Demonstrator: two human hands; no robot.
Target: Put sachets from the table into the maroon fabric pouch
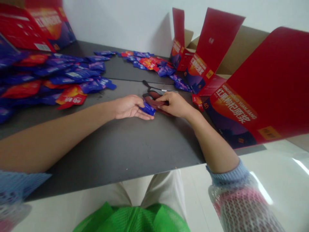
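Note:
My left hand lies on the dark grey table, fingers curled round the end of a blue sachet. My right hand is closed over a small stack of dark red and blue sachets right beside it. The two hands almost touch at the stack. Black scissors lie just behind the hands.
A big heap of blue and red sachets covers the left of the table. A smaller scatter of sachets lies at the back. Open red printed cartons stand at the right, another carton at the far left. Green mesh rests on my lap.

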